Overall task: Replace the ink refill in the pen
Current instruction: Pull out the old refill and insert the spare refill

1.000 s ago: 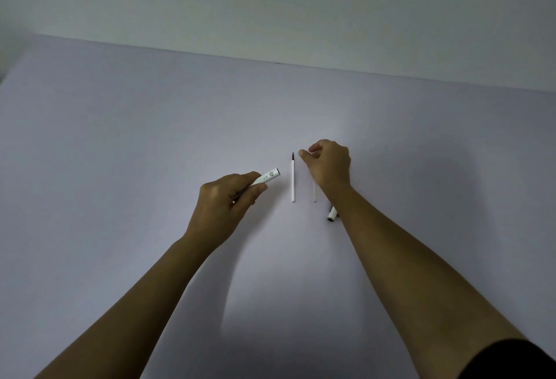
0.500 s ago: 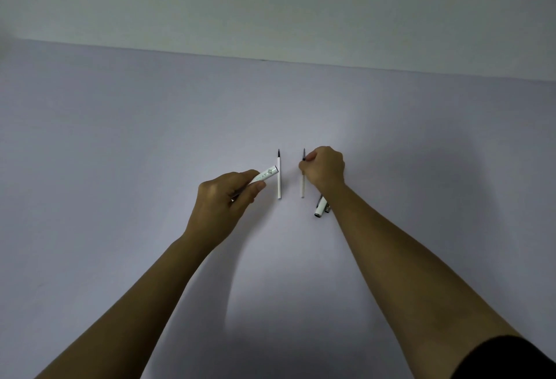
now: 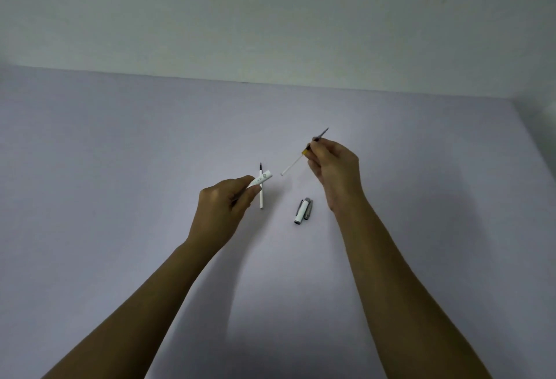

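A pale worktop [image 3: 120, 168] meets a plain wall. Two refills: one [image 3: 261, 198] lies flat, one [image 3: 293, 165] is pinched in the right hand [image 3: 334, 174]. The left hand [image 3: 222, 207] pinches one barrel [image 3: 262, 179]. One cap [image 3: 303, 210] lies near.

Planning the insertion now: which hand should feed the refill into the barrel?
Right. The right hand already pinches the lifted refill, its free end aimed toward the open mouth of the pen barrel, which the left hand holds. The left should probably just steady it.
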Motion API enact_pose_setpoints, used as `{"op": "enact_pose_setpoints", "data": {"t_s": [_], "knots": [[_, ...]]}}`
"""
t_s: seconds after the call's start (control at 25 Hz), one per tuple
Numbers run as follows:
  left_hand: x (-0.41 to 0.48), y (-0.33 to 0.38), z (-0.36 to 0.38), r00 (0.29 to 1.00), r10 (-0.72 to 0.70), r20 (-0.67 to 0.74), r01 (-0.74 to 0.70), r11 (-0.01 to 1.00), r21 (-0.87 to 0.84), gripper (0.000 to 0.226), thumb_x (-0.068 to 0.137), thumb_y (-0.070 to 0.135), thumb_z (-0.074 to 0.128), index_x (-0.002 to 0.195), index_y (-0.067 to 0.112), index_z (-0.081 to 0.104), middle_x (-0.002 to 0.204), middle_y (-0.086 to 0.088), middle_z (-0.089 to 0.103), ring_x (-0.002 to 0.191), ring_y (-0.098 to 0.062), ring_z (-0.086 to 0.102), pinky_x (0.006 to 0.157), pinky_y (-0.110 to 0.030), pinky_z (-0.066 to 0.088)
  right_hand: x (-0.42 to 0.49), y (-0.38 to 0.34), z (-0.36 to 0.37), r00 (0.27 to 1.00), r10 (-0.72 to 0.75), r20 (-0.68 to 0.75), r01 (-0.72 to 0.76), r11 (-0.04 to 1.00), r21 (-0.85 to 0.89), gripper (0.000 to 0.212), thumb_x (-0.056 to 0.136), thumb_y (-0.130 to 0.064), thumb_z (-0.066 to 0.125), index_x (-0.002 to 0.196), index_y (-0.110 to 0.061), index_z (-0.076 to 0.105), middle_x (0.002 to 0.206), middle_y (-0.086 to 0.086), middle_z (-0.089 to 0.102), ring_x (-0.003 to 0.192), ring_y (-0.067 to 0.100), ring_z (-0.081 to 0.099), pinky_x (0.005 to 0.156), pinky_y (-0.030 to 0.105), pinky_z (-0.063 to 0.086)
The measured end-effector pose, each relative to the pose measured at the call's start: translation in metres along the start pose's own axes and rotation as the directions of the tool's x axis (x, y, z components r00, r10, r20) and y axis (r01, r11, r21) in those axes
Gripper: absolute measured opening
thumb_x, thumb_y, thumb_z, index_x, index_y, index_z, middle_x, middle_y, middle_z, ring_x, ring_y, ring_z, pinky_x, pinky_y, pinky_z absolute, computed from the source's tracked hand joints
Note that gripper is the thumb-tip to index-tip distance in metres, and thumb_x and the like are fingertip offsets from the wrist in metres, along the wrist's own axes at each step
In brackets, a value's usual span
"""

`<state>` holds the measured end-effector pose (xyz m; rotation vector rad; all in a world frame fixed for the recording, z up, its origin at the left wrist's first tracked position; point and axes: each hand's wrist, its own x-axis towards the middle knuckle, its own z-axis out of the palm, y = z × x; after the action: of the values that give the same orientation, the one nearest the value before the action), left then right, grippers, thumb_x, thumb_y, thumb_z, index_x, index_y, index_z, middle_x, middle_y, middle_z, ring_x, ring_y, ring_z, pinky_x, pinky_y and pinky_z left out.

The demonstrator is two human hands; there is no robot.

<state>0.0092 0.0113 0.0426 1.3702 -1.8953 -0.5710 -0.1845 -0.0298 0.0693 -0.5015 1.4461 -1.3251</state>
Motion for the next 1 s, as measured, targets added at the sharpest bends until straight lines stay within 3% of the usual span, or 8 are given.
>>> {"op": "enact_pose_setpoints", "data": {"t_s": [0.12, 0.28, 0.4, 0.64, 0.8, 1.0], "knots": [[0.0, 0.005, 0.004, 0.999, -0.037, -0.001, 0.037, 0.999, -0.017, 0.016, 0.09, 0.022, 0.058, 0.083, 0.01, 0.066, 0.056, -0.004, 0.061, 0.053, -0.022, 0.061, 0.054, -0.022, 0.042, -0.009, -0.009, -0.004, 1.0, -0.005, 0.023, 0.003, 0.999, 0.048, 0.004, 0.087, -0.011, 0.063, 0.088, -0.013, 0.067, 0.086, 0.002, 0.069, 0.08, 0.008, 0.068, 0.067, 0.013, 0.055], [-0.002, 0.011, 0.007, 0.998, -0.07, 0.007, 0.07, 0.997, -0.035, 0.017, 0.09, 0.022, 0.058, 0.084, 0.009, 0.067, 0.058, -0.006, 0.063, 0.056, -0.025, 0.063, 0.059, -0.042, 0.05, -0.016, -0.01, -0.007, 0.998, -0.011, 0.055, 0.006, 0.996, 0.092, 0.006, 0.087, -0.011, 0.063, 0.086, -0.015, 0.068, 0.083, 0.0, 0.071, 0.075, 0.004, 0.07, 0.066, 0.013, 0.055], [-0.001, 0.014, 0.006, 0.997, -0.077, 0.002, 0.077, 0.996, -0.043, 0.017, 0.089, 0.022, 0.058, 0.084, 0.009, 0.067, 0.058, -0.006, 0.062, 0.057, -0.027, 0.063, 0.059, -0.045, 0.053, -0.019, -0.009, -0.005, 0.998, -0.012, 0.068, 0.005, 0.994, 0.108, 0.007, 0.087, -0.011, 0.062, 0.086, -0.015, 0.068, 0.082, -0.001, 0.07, 0.073, 0.003, 0.07, 0.065, 0.012, 0.054], [-0.002, 0.019, 0.001, 0.995, -0.092, 0.034, 0.094, 0.994, -0.058, 0.016, 0.089, 0.021, 0.059, 0.089, 0.01, 0.07, 0.058, -0.005, 0.061, 0.058, -0.028, 0.064, 0.06, -0.046, 0.053, -0.029, -0.008, -0.004, 0.995, -0.014, 0.099, 0.002, 0.993, 0.121, 0.008, 0.088, -0.009, 0.061, 0.088, -0.014, 0.066, 0.085, 0.001, 0.07, 0.076, 0.004, 0.07, 0.067, 0.013, 0.054], [-0.004, 0.023, 0.001, 0.994, -0.098, 0.041, 0.099, 0.995, -0.027, 0.017, 0.088, 0.023, 0.06, 0.095, 0.012, 0.071, 0.059, -0.011, 0.063, 0.055, -0.03, 0.062, 0.059, -0.046, 0.051, -0.036, -0.006, -0.004, 0.988, 0.002, 0.153, -0.008, 0.999, 0.042, 0.008, 0.088, -0.013, 0.062, 0.086, -0.018, 0.068, 0.086, -0.001, 0.071, 0.081, 0.006, 0.07, 0.074, 0.018, 0.054], [-0.004, 0.022, -0.004, 0.997, -0.04, 0.061, 0.033, 0.994, 0.103, 0.016, 0.087, 0.014, 0.061, 0.1, 0.009, 0.068, 0.057, -0.009, 0.053, 0.055, -0.028, 0.051, 0.055, -0.036, 0.042, -0.039, -0.004, -0.005, 0.986, -0.101, 0.131, 0.106, 0.994, -0.032, 0.011, 0.09, -0.025, 0.061, 0.085, -0.017, 0.068, 0.081, -0.005, 0.072, 0.078, 0.003, 0.071, 0.068, 0.014, 0.054]]}}
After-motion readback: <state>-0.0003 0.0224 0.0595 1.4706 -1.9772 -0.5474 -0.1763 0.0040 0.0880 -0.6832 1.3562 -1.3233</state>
